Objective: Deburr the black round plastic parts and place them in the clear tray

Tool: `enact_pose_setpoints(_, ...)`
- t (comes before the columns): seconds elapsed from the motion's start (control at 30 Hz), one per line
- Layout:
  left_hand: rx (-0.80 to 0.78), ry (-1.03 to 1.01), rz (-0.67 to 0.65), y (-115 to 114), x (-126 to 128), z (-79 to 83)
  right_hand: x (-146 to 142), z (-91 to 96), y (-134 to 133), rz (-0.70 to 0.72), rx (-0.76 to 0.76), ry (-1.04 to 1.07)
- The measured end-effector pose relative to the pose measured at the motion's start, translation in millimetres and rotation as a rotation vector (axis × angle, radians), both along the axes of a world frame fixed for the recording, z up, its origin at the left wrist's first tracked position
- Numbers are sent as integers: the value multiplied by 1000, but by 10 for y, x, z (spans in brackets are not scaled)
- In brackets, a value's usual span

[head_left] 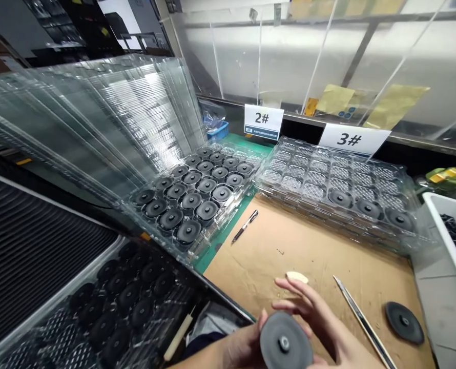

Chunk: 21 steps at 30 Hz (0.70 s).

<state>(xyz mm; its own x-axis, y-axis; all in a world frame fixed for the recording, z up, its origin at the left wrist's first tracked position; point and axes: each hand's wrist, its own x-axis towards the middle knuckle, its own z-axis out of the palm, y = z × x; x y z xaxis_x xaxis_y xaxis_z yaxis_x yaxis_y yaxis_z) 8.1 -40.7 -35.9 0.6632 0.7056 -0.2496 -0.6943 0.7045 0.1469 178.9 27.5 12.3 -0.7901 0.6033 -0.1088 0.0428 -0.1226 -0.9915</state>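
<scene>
A round black disc with a metal centre stud (284, 344) is held up close at the bottom of the head view. My left hand (243, 342) grips its left edge, the thumb at the rim and the other fingers hidden behind it. On the disc's right side is my right hand (324, 323); its thumb and a lower finger are at the rim while its upper fingers stretch out free. A similar loose disc (403, 323) lies at the right of the brown cardboard (289, 241). Between them rests a long, thin cutter-like blade tool (362, 320).
A lidded clear tray (208, 220) holds rows of discs. Stacked clear trays (328, 207) stand behind the cardboard, with a few discs in the front row. A pen (245, 227) and a pale curved piece (297, 277) lie about. A white bin (449, 205) holds black parts.
</scene>
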Motion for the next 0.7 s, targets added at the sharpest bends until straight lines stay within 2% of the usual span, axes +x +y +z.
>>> enact_pose_setpoints(0.1, -28, -27, -5, 56, -86, 28, 15, -98, 72, 2, 88, -109)
enact_pose_setpoints(0.17, -22, -41, 29, 151, -152, 48, 48, -195, 133, -64, 189, -214)
enact_pose_setpoints(0.33, -92, 155, 397, 487, -348, 5, 122, -588, 247, -452, 457, -668)
enact_pose_setpoints(0.43, -136, 319, 550, 658, -421, -88, 82, -874, 198, -479, 517, -847)
enact_pose_setpoints(0.5, -157, 410, 601, 740, -427, -152, 20, -1010, 121, -466, 534, -801)
enact_pose_setpoints(0.57, -167, 469, 616, 799, -402, -210, -48, -1069, 53, -431, 515, -674)
enact_pose_setpoints(0.7, -172, 545, 648, 867, -305, -322, -157, -975, 119, -301, 387, -529)
